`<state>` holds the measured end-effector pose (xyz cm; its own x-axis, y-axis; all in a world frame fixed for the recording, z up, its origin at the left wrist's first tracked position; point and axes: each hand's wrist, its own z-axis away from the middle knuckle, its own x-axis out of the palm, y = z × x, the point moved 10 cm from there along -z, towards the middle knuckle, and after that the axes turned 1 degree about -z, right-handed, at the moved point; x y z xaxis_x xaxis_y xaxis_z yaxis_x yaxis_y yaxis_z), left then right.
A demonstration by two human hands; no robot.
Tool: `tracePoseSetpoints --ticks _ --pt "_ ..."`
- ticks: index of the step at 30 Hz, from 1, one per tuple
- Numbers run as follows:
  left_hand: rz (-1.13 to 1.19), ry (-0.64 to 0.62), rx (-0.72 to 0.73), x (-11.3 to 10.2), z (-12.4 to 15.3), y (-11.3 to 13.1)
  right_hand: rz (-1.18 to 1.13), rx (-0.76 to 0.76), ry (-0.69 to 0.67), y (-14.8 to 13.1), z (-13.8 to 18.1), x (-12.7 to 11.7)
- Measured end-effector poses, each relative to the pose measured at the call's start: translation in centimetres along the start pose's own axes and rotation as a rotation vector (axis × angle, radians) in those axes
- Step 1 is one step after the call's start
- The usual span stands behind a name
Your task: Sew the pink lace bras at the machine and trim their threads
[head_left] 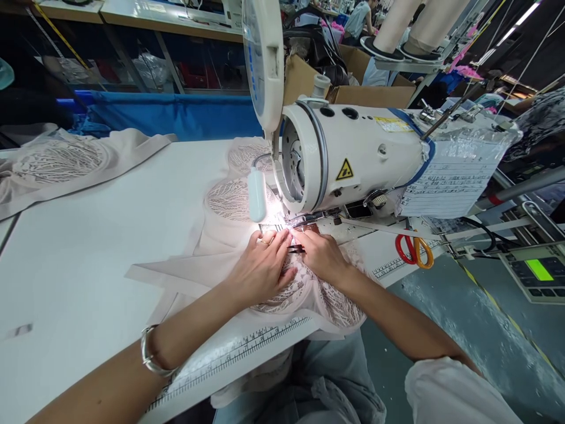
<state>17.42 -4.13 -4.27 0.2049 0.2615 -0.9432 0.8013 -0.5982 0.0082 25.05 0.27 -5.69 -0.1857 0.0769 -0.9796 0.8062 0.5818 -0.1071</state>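
Note:
Pale pink lace bra pieces (282, 297) lie under the needle area of a white sewing machine (353, 156), in its bright lamp light. My left hand (262, 265) rests on the fabric, fingers stretched toward the needle and thumb apart. Close beside it, my right hand (324, 253) has its fingertips at the fabric edge by the presser foot. Two dark points of a small tool, apparently thread snips (296, 249), stick out from under the right hand; the rest is hidden. The fingertips nearly meet, and the needle itself cannot be made out in the glare.
More lace bra pieces (66, 159) lie at the table's left. Red and orange-handled scissors (415, 250) hang at the machine's right, near a control panel (538, 271). A printed ruler (247, 347) runs along the front edge. Cardboard boxes (371, 94) stand behind; a person (359, 20) is farther back.

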Motion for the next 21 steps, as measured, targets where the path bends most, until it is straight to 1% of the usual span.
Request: tracePoseSetpoints --ticks 9,18,21 --pt "0.009 -0.035 -0.034 0.52 0.15 -0.39 0.006 -0.028 0.03 -0.1 -0.08 -0.14" --pt "-0.007 -0.022 -0.023 0.45 0.1 -0.51 -0.013 -0.033 0.041 -0.23 -0.38 -0.22" --pt "-0.022 -0.014 -0.019 0.56 0.05 -0.56 -0.037 -0.006 0.032 0.02 -0.66 -0.28"
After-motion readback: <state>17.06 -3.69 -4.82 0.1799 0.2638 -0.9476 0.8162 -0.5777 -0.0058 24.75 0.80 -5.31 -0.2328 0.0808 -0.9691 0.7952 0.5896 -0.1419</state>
